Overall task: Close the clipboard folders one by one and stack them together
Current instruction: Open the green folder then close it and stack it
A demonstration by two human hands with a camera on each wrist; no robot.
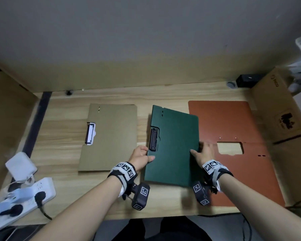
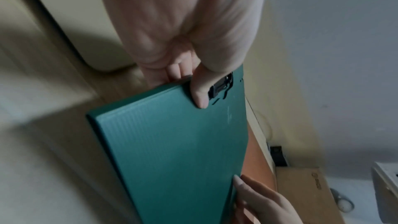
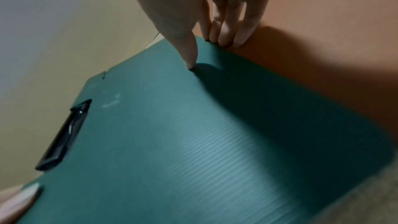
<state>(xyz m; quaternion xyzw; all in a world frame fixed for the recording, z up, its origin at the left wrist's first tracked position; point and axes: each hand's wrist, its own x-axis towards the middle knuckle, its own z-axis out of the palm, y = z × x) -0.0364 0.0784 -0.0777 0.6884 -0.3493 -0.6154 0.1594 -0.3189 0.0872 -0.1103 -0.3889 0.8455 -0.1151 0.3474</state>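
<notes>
A closed dark green clipboard folder (image 1: 172,145) lies in the middle of the wooden desk (image 1: 63,153), its black clip (image 1: 153,139) on the left edge. My left hand (image 1: 143,158) grips that left edge just below the clip, thumb (image 2: 200,94) on the cover. My right hand (image 1: 201,152) holds the right edge, thumb (image 3: 189,54) on top and fingers (image 3: 224,31) curled under. The folder's right edge overlaps an orange-brown folder (image 1: 233,127) lying open and flat on the right. A closed tan folder (image 1: 109,136) lies to the left.
A white power strip (image 1: 24,197) with plugs and a white adapter (image 1: 21,164) sit at the desk's front left. Cardboard boxes (image 1: 281,108) stand along the right side. A small black device (image 1: 247,80) sits at the back right by the wall.
</notes>
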